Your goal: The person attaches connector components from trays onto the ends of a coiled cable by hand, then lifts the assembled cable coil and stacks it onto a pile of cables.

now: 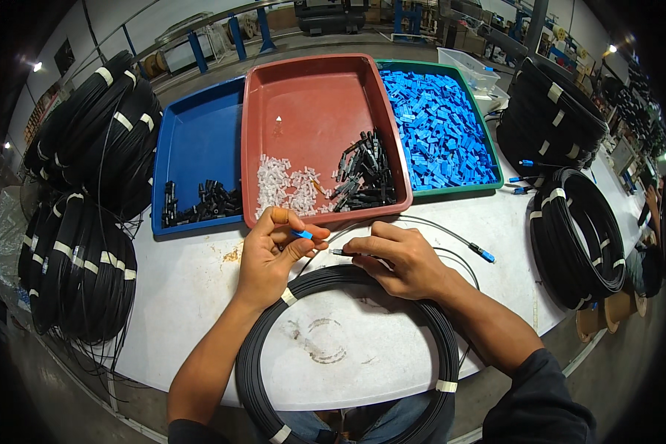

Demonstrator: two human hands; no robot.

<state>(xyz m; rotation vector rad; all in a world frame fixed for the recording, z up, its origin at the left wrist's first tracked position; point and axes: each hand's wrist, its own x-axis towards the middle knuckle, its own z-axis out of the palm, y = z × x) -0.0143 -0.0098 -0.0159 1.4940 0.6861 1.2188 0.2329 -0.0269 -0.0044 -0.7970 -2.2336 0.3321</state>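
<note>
Between the thumb and fingers of my left hand point(275, 248) is a small blue connector housing point(302, 234). My right hand point(397, 259) pinches a cable end with a small connector tip point(339, 252), which points toward the blue piece; the two are a short gap apart. Below both hands lies a coil of black cable point(253, 355), bound with white tape and reaching over the table's near edge. Its other end, a black connector with a blue tip point(482, 252), rests on the table to the right of my right hand.
A red tray point(303, 96) holds white clips and black parts. Left of it, a blue tray point(200, 140) has black pieces; to the right, a green tray point(493, 159) is full of blue housings point(440, 133). Black cable coils stand at left point(81, 259) and right point(576, 237) on the white table point(177, 296).
</note>
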